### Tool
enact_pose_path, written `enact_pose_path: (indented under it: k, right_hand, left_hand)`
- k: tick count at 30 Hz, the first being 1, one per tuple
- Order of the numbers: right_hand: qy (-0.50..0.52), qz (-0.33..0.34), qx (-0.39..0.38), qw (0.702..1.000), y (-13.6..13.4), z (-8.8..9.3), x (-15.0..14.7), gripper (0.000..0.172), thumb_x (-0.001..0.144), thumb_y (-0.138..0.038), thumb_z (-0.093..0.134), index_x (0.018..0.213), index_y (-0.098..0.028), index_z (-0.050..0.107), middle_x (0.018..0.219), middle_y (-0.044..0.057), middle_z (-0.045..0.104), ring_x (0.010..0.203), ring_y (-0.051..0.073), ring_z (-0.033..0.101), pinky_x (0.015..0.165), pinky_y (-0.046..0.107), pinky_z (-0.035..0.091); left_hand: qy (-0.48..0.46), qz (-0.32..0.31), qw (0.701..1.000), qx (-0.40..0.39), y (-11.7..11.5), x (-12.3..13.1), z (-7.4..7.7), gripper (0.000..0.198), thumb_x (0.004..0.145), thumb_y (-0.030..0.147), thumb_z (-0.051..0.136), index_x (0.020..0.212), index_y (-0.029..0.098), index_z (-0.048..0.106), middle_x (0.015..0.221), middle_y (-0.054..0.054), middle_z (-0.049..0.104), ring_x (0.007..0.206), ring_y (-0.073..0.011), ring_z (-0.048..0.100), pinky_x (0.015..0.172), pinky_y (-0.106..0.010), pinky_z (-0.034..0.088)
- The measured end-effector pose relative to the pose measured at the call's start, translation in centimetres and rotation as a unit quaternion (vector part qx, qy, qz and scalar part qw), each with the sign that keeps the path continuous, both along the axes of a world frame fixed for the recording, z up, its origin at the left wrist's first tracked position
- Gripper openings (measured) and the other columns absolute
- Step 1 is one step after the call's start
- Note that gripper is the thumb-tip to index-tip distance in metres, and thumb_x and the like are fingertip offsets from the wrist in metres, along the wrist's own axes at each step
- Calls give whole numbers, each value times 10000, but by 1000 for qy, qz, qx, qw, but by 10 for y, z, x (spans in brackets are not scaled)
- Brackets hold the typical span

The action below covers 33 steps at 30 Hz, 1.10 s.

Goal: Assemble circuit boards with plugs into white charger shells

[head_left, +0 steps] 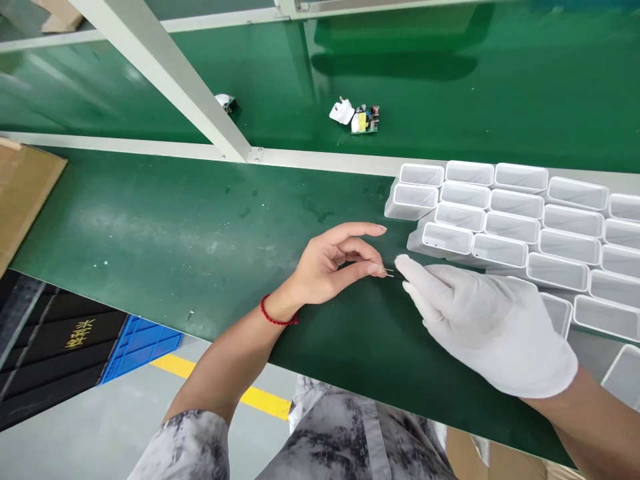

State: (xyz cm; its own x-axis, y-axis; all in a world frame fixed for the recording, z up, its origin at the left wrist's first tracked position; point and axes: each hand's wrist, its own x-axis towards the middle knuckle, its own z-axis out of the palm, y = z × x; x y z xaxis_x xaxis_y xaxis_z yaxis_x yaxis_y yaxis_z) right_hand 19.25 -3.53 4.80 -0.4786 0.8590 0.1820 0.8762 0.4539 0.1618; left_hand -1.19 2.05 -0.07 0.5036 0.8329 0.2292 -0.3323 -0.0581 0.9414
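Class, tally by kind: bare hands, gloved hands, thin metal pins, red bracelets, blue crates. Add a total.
Bare hands: 1, the left hand
Gloved hands: 1, the right hand
Metal pin: 1, between both hands
Red bracelet: 1
Blue crate: 1
Total: 5

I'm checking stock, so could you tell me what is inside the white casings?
The white casings whose mouths show look empty. The right hand covers parts of the nearest ones, so those insides are hidden.
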Motion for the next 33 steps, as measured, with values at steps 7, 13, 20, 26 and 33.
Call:
enact_pose_path:
  k: [7, 13, 20, 26, 33]
  right_hand:
    - [11, 9, 6, 1000, 0, -1, 0, 309, 940, -129, 447, 939, -233, 737, 469, -40, 468, 386, 125, 405, 469, 274, 161]
    - [6, 7, 9, 1000, 0, -1, 0, 293, 923, -121, 467, 922, -232, 738, 470, -44, 467, 370, 134, 413, 460, 271, 151]
    - [-2, 4, 12, 1000, 0, 0, 2, 297, 946, -147, 455, 932, -233, 739, 473, -40, 476, 376, 126, 401, 466, 275, 166]
    - [3, 2, 17, 1000, 1, 0, 0, 304, 944, -135, 457, 947, -228, 746, 467, -43, 473, 375, 127, 411, 461, 273, 167]
    - [9, 13, 25, 1000, 0, -4, 1, 294, 929, -119, 465, 931, -231, 736, 473, -53, 461, 359, 136, 413, 459, 268, 138]
  left_hand:
    - [7, 8, 1000, -18, 0, 0, 0, 364, 849, 195, 742, 1196, 202, 635, 804, -23, 753, 771, -179, 752, 746, -275, 621]
    - [5, 8, 1000, -11, 0, 0, 0, 365, 861, 125, 708, 1209, 199, 628, 807, -19, 750, 777, -162, 749, 751, -255, 622]
    - [3, 6, 1000, -20, 0, 0, 0, 356, 859, 140, 715, 1200, 189, 625, 808, -26, 751, 775, -166, 750, 753, -258, 627]
    - [1, 5, 1000, -15, 0, 0, 0, 361, 858, 125, 713, 1202, 188, 625, 809, -23, 751, 775, -163, 750, 757, -254, 627]
    - [3, 5, 1000, -8, -1, 1, 0, 395, 859, 65, 685, 1224, 198, 620, 817, -13, 751, 781, -147, 746, 765, -241, 624]
